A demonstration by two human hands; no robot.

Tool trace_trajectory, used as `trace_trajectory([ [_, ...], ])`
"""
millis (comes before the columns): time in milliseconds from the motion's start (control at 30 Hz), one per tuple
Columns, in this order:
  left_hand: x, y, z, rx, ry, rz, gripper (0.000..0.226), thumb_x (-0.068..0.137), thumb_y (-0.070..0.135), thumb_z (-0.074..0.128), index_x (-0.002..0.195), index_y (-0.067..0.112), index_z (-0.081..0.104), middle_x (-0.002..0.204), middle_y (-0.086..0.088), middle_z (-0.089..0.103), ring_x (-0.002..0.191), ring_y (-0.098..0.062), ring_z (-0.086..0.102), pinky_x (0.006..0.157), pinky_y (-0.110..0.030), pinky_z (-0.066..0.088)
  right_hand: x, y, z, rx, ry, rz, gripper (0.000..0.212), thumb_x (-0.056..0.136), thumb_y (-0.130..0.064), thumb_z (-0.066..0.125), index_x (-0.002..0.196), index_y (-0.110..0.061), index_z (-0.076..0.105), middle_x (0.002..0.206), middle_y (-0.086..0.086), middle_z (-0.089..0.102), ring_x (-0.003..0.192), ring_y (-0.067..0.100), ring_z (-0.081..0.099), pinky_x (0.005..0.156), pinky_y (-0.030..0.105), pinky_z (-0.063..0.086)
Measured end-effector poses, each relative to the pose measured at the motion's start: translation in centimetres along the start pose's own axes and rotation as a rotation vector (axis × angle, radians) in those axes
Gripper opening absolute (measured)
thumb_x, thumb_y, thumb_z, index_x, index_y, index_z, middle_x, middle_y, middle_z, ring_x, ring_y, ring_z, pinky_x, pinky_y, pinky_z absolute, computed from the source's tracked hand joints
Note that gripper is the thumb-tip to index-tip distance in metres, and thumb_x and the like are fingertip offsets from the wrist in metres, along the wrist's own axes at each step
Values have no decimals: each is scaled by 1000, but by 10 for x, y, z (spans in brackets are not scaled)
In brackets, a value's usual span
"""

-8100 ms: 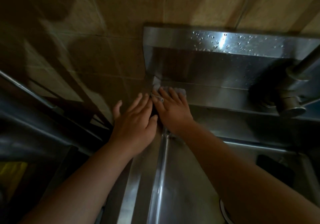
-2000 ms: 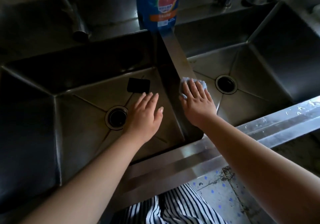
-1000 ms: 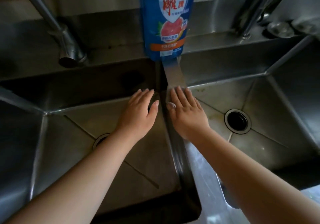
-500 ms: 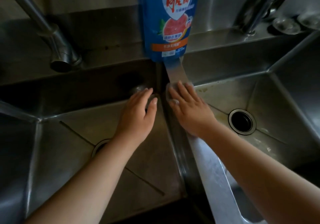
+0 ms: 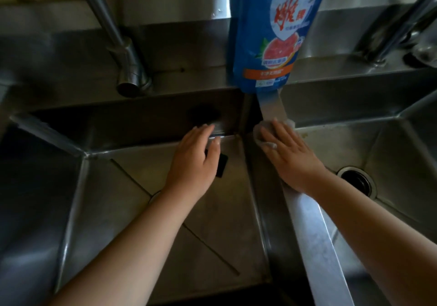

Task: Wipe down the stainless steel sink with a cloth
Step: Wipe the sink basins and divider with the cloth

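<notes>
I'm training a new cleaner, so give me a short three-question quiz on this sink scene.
1. True or false: the cloth lies under the right hand.
2. What stands at the far end of the divider? A) blue soap pouch B) pan C) cup
3. Fill in: the left hand is over the ___ basin.

Key: 1 true; 2 A; 3 left.
</notes>
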State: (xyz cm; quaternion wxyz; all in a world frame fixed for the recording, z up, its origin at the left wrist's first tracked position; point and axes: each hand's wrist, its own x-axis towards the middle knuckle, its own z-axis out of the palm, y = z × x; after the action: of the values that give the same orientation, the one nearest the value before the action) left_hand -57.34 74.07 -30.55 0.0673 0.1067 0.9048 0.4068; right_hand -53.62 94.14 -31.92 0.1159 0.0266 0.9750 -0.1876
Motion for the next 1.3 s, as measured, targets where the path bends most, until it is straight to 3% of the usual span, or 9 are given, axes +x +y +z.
trace_trajectory([
  [200, -2, -14, -26, 19, 12, -65, 45, 96, 37, 34, 139, 25, 34, 148, 5, 31, 137, -8, 19, 103, -21, 13, 20, -53, 14, -51, 61, 63, 48, 100, -36, 16, 147, -25, 23, 158, 6, 9, 146, 20, 2, 117, 38, -3],
  [300, -1, -29, -42, 49, -14, -79, 46, 96, 38, 34, 140, 25, 32, 149, 5, 29, 138, -8, 18, 104, -22, 13, 20, -88, 21, 770, 79, 404, 44, 99, -39, 30, 134, -18, 48, 126, 7, 58, 101, 13, 58, 84, 28, 46],
  [367, 7, -40, -53, 96, -11, -80, 46, 96, 38, 34, 140, 24, 32, 150, 4, 28, 138, -10, 18, 102, -21, 12, 27, -100, 20, 1444, 7, 748, 42, 96, -43, 39, 122, -15, 55, 95, 8, 66, 78, 18, 62, 63, 28, 47],
  [533, 39, -66, -71, 184, -30, -40, 49, 96, 40, 32, 141, 24, 28, 150, 4, 27, 139, -13, 17, 101, -25, 11, 72, -108, 3, 2012, 73, 840, 46, 92, -50, 39, 106, -11, 58, 111, 5, 61, 112, 22, 59, 90, 37, 52],
  [633, 53, -81, -75, 232, -56, -30, 51, 95, 39, 33, 142, 21, 26, 152, 2, 23, 140, -13, 13, 104, -24, 9, 101, -134, -17, 1803, 305, 704, 43, 93, -51, 38, 106, -17, 60, 91, 1, 60, 90, 7, 64, 73, 22, 53],
  [800, 67, -104, -79, 395, 67, -50, 61, 93, 42, 34, 144, 14, 17, 155, -4, 13, 142, -17, 5, 109, -30, 5, 140, -168, -6, 1005, 814, 152, 48, 101, -36, 26, 148, -27, 20, 157, 4, 12, 142, 17, 18, 102, 11, 13],
  [933, 68, -113, -73, 516, 81, 28, 67, 92, 44, 34, 145, 15, 7, 156, -4, 4, 142, -17, -2, 104, -29, -4, 170, -160, 33, 417, 605, 222, 50, 101, -36, 22, 149, -26, 12, 153, 12, 23, 141, 26, 22, 117, 39, 14],
  [1100, 74, -124, -84, 638, 100, -36, 70, 92, 44, 32, 145, 12, -1, 156, -8, -2, 142, -20, -7, 105, -33, -12, 184, -156, 56, -71, 532, 221, 48, 100, -34, 20, 142, -15, 33, 151, 10, 31, 142, 26, 18, 115, 39, 4],
  [1300, 70, -125, -93, 636, -3, -124, 76, 91, 43, 37, 145, 11, -5, 155, -7, -9, 141, -20, -12, 112, -41, -7, 140, -166, 52, 305, 324, -150, 39, 101, -31, 25, 128, -21, 53, 137, 8, 51, 132, 22, 39, 111, 33, 20],
])
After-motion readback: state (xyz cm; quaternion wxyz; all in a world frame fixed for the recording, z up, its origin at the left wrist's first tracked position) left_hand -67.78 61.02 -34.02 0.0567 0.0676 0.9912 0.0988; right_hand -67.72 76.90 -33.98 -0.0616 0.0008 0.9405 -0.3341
